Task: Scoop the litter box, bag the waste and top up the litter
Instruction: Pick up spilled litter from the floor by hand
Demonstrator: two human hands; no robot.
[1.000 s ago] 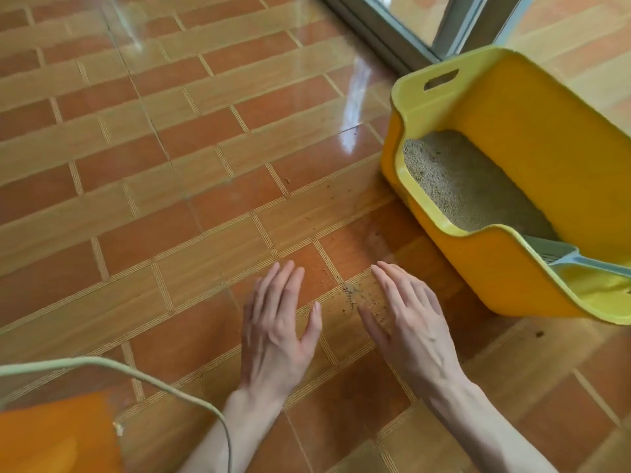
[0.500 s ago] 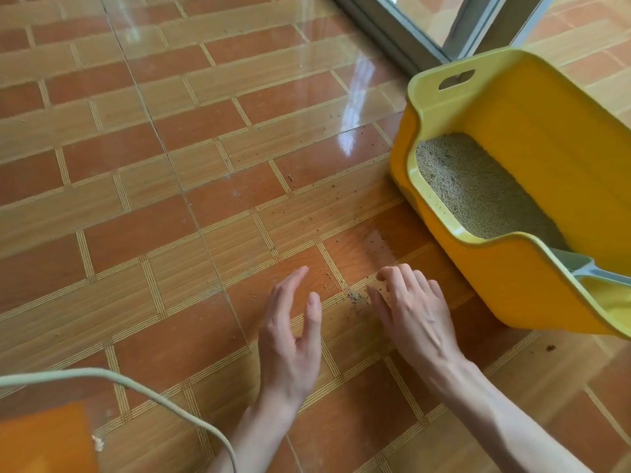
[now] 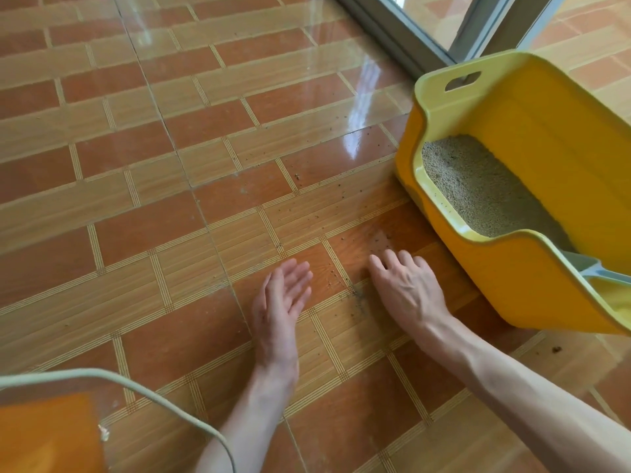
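In the head view, the left hand [image 3: 281,303] has been turned up onto its outer edge since a second ago, palm facing right, fingers straight and holding nothing. The right hand [image 3: 406,288] has been moved forward toward the litter box [image 3: 505,274], palm down, its fingers bent onto the floor [image 3: 170,199] and grasping nothing. Between the two hands a small dark heap of spilled grains [image 3: 358,295] is seen on the tiles. It is judged that stray litter is being swept together by hand, a tidy-up within the task, with bagging not yet shown.

The yellow box stands near the floor's right edge, by the door frame [image 3: 409,39], with grey litter [image 3: 485,192] inside and a pale scoop [image 3: 594,271] resting at its near corner. More grains are scattered left of the box. At the near-left corner an orange container [image 3: 44,435] with a green rim is partly seen. Nothing blocks the hands.
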